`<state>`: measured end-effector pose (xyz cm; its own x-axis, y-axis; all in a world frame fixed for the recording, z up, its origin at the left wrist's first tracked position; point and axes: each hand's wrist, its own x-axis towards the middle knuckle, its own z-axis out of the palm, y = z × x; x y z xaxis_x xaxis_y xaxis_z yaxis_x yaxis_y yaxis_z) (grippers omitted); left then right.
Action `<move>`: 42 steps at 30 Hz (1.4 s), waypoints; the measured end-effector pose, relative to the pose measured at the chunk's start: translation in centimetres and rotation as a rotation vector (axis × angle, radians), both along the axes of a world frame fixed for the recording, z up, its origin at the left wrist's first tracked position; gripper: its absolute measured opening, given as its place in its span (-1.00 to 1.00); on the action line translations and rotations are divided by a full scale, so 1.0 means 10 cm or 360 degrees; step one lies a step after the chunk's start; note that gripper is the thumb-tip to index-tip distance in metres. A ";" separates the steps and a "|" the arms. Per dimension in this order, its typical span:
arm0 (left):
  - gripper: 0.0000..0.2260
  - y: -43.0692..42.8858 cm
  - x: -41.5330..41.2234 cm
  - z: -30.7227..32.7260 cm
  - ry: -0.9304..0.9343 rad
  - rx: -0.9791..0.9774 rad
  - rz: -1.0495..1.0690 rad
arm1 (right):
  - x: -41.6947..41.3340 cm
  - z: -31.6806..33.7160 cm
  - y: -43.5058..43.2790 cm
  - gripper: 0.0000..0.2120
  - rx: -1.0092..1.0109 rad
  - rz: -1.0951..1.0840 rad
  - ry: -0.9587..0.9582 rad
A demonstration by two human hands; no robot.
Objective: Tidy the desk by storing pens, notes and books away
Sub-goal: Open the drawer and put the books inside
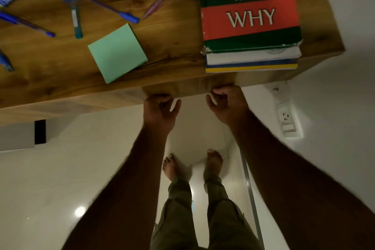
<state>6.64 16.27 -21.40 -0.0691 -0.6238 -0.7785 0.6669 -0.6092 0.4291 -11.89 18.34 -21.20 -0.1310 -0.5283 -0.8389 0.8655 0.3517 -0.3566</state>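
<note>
Pens (pixel 105 5) lie scattered across the left part of the wooden desk (pixel 174 42). Green sticky-note pad (pixel 117 53) sits near the front edge. Book stack (pixel 249 16), "Illustrated Book of Why" on top, is at the right front corner. Left hand (pixel 159 113) and right hand (pixel 228 105) each grip the lower edge of the front panel (pixel 190 89), fingers curled under it.

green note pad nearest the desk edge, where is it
Head view: the green note pad lies on the desk near its front edge, left of the book stack, beyond the left hand.
</note>
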 end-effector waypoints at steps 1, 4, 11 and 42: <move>-0.82 0.00 0.01 0.00 -0.0018 0.0008 -0.0022 | 0.00 0.00 0.00 -0.72 -0.0004 0.0015 0.0010; -0.81 0.00 0.02 0.03 -0.0050 0.0009 -0.0060 | -0.03 0.01 -0.01 -0.74 0.0005 0.0071 0.0070; -0.54 0.18 0.05 0.04 -0.0034 -0.0031 -0.0078 | -0.01 0.01 0.16 -0.74 0.0092 0.0092 0.0118; -0.71 2.39 0.33 -0.05 -0.0006 -0.0052 -0.0129 | 0.16 -0.08 2.40 -0.81 0.0096 0.0446 0.0311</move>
